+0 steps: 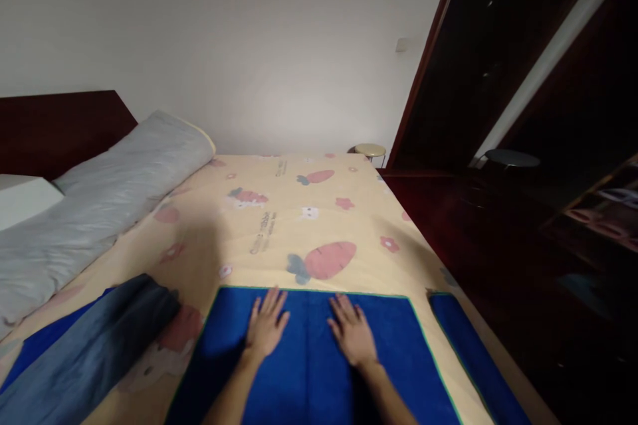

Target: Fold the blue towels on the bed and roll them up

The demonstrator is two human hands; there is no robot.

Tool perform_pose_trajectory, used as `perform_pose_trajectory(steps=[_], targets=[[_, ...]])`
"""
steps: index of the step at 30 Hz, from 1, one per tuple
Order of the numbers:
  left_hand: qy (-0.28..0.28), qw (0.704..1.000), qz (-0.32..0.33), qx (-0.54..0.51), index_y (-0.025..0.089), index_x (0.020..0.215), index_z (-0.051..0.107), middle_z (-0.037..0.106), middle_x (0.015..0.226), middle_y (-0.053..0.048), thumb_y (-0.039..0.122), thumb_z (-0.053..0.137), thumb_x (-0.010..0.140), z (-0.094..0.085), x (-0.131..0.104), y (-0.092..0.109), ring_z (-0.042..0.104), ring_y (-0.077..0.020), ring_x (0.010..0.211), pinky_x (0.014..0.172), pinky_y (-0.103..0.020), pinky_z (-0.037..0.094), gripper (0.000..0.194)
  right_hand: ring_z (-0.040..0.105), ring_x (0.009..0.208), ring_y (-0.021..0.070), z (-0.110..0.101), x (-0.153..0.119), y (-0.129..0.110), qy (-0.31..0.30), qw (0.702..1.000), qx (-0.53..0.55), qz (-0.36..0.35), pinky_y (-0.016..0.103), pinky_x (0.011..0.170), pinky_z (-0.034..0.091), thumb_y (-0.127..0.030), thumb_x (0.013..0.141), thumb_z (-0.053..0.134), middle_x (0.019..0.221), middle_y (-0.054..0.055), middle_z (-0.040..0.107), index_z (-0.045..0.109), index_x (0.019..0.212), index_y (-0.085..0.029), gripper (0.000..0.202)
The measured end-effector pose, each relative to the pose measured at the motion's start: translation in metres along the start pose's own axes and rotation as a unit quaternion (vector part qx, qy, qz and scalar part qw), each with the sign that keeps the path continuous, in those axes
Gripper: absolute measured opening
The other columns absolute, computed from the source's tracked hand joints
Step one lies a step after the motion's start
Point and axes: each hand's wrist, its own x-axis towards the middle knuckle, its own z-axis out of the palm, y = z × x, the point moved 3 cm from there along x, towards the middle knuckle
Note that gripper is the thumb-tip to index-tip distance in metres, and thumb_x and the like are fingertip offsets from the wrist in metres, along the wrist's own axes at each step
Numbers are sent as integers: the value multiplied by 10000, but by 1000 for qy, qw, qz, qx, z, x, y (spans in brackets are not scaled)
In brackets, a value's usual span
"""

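A blue towel with green edging lies spread flat on the bed, a crease running down its middle. My left hand rests palm down on the towel's left half near its far edge, fingers spread. On the right half, my right hand also lies flat with its fingers apart. Neither hand grips the cloth. To the right lies a narrow folded blue towel with green edging, along the bed's side. At the left, a crumpled grey-blue cloth partly covers another blue cloth.
The bed sheet is cream with carrots and rabbits. A grey bolster-like roll of bedding lies by the dark headboard, beside a white box-like object. Past the bed's right edge are two stools and a shelf.
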Motion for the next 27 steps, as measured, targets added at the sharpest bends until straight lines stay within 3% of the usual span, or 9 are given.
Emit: perform_pose_trajectory(steps=[4, 8, 11, 14, 17, 19, 21, 25, 27], targets=[[41, 988, -139, 59, 250, 1499, 308, 341, 1567, -80, 429, 269, 984, -8, -26, -114, 317, -251, 1439, 1131, -526, 293, 546, 346, 1412, 315, -23, -37, 115, 90, 992, -31, 81, 538, 1142, 319, -599, 932, 340, 1559, 23, 310, 248, 1517, -298, 664], [29, 987, -137, 79, 244, 1500, 306, 351, 1563, -82, 434, 256, 979, -15, -30, -142, 312, -255, 1441, 1144, -538, 262, 557, 345, 1406, 344, -28, -47, 146, 116, 989, -36, 82, 573, 1142, 298, -573, 929, 329, 1552, 48, 321, 243, 1522, -286, 664], [-1, 982, -163, 92, 243, 1494, 316, 343, 1562, -87, 388, 256, 974, -30, -20, -110, 313, -267, 1440, 1151, -610, 186, 544, 369, 1389, 365, -34, -36, 119, 117, 988, -32, 93, 600, 1130, 283, -551, 941, 255, 1512, 130, 391, 363, 1485, -210, 652], [31, 991, -106, 76, 222, 1515, 245, 287, 1583, -79, 311, 233, 980, -45, -21, -37, 264, -245, 1462, 1175, -591, 137, 543, 353, 1400, 364, -36, -34, 57, 135, 983, -34, 119, 623, 1123, 269, -560, 955, 213, 1511, 161, 384, 380, 1477, -183, 666], [49, 998, 29, 27, 252, 1532, 106, 270, 1590, -32, 342, 241, 996, -44, -54, 43, 265, -190, 1461, 1182, -480, 222, 560, 331, 1425, 261, -24, -61, -24, 99, 995, -15, 29, 501, 1135, 326, -530, 977, 272, 1551, 61, 335, 324, 1495, -277, 579], [41, 997, 69, 11, 277, 1531, 63, 286, 1585, -12, 361, 270, 997, -35, -94, 63, 305, -172, 1444, 1162, -430, 284, 578, 329, 1426, 227, -15, -98, -56, 64, 998, -1, -19, 453, 1134, 343, -511, 981, 315, 1563, 25, 310, 270, 1507, -320, 561], [39, 998, 41, 14, 304, 1526, 57, 330, 1566, -5, 353, 290, 992, -26, -145, 40, 365, -176, 1415, 1131, -420, 338, 585, 356, 1413, 234, -13, -146, -52, 54, 999, 0, 2, 460, 1122, 359, -528, 971, 340, 1557, 25, 323, 268, 1505, -334, 573], [74, 995, -58, 39, 380, 1502, 33, 441, 1508, 4, 360, 311, 970, -16, -242, -78, 461, -217, 1354, 1068, -461, 416, 600, 384, 1393, 297, -22, -241, 23, 106, 985, -21, 137, 556, 1099, 358, -601, 931, 320, 1536, 37, 378, 301, 1494, -351, 616], [107, 991, -70, 45, 364, 1495, -10, 517, 1454, -15, 342, 298, 963, -14, -267, -120, 506, -229, 1315, 1030, -462, 448, 616, 390, 1386, 320, -24, -267, 53, 154, 969, -26, 193, 597, 1074, 362, -593, 931, 276, 1523, 32, 405, 274, 1498, -376, 608]])
